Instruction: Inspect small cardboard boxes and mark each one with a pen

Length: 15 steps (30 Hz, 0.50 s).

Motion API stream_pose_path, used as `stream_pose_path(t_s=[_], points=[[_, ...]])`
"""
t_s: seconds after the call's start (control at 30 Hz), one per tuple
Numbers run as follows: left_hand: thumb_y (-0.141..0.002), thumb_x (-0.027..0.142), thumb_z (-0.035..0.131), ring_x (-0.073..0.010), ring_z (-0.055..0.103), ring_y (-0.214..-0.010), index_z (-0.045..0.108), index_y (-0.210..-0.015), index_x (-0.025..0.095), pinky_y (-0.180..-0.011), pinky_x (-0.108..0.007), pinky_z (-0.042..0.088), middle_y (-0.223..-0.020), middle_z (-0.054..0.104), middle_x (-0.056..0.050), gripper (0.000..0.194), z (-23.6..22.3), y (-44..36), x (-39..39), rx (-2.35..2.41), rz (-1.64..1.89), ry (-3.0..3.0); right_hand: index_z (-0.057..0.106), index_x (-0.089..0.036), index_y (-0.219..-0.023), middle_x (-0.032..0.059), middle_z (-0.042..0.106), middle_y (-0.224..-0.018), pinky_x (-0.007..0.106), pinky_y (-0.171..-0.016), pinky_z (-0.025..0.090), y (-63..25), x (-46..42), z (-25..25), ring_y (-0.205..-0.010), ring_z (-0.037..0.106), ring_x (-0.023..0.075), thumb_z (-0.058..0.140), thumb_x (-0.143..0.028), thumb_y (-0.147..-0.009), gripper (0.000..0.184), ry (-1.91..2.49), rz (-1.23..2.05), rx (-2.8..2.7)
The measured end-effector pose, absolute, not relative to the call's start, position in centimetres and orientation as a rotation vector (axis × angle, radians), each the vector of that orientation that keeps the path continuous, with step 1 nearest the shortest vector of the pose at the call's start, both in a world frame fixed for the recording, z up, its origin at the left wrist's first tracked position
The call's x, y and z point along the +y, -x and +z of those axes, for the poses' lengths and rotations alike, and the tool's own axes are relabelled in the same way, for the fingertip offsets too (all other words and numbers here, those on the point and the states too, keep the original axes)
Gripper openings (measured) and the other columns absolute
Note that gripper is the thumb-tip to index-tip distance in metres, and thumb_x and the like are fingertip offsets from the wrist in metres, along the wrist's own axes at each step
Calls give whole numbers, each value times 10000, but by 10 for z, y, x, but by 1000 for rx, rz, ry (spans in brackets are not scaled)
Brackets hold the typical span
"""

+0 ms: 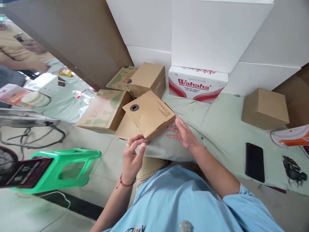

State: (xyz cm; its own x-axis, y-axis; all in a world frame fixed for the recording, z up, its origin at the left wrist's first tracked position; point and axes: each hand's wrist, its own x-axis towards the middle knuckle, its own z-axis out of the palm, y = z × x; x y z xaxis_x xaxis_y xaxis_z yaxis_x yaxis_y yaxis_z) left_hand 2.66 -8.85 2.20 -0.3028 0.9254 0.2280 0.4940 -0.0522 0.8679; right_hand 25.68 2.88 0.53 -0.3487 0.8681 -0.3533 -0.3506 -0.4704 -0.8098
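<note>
Shirt (178,196) — hands (133,156) (185,134) (half-open) against carton (149,112)

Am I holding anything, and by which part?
The flat, tan cardboard box: your left hand is at its near corner, your right hand at its right corner. Whether either grip is firm can't be told.

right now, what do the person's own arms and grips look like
Both are gloveless. The left grip has a gold-toned ring on one finger and a red cord bracelet at the wrist. The right grip shows neither; that arm has a short light-blue sleeve.
</note>
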Motion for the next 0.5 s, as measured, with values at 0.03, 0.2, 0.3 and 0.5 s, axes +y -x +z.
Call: stream_pose_path(t_s=[0.03, 0.2, 0.3, 0.5], points=[[-1034, 488, 620, -281, 672, -1223, 817, -950, 220, -1083, -422, 531, -1208, 735, -107, 344, 24, -32, -92, 1798, 1295, -1578, 616, -361, -1439, 91, 660, -1483, 487, -915, 675, -261, 29, 4, -1288, 683, 317, 799, -784, -803, 786, 1039, 1898, -759], [-1074, 461, 568, -272, 709, -1125, 820, -932, 233, -967, -405, 565, -1174, 763, -109, 368, 30, -42, -90, 1665, 1246, -1706, 680, -298, -1074, 57, 769, -1076, 482, -845, 693, -296, 7, -12, -1045, 765, 286, 826, -774, -786, 575, 1108, 1818, -612], [-1060, 474, 603, -289, 718, -1140, 829, -972, 243, -980, -432, 578, -1233, 764, -124, 335, 29, -55, -83, 1498, 1212, -1706, 672, -282, -1005, 48, 794, -1020, 441, -810, 694, -320, -18, -22, -949, 790, 256, 864, -619, -827, 427, 1204, 1820, -553], [-1064, 495, 612, -339, 642, -1366, 781, -1240, 254, -1135, -517, 556, -1394, 706, -155, 343, 27, -87, -77, 1076, 1242, -1469, 762, -207, -1000, 103, 813, -840, 330, -625, 656, -363, -45, -29, -695, 770, 221, 659, -584, -927, 398, 1261, 1947, -397]])
